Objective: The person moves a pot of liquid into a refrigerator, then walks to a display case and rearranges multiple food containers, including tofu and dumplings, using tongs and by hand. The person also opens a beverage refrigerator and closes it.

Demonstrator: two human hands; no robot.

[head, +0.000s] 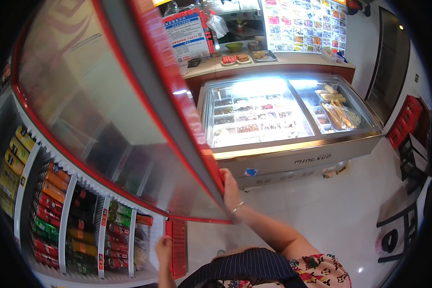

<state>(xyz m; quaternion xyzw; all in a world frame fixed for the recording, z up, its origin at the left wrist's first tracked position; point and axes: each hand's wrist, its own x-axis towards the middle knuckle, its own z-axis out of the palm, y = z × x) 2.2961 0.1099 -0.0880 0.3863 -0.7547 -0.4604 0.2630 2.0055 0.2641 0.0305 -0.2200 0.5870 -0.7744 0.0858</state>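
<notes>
My right hand (231,190), with a bracelet at the wrist, grips the edge of the red-framed glass door (129,108) of an upright drinks cooler. The door stands swung out from the shelves. My left hand (164,248) is raised beside the cooler's lower shelves, its fingers curled; whether it holds anything cannot be told. To its left, white-edged shelves (131,244) carry rows of drink cans (116,248) and bottles (81,235). A red plastic crate (177,248) lies just right of my left hand.
Ahead stands a glass-topped display freezer (266,151) holding trays of food. Behind it, a counter (291,59) bears food plates (235,59), a metal tray (264,55) and a green bowl (234,46). A red crate (405,122) and a dark stool (399,234) stand at the right.
</notes>
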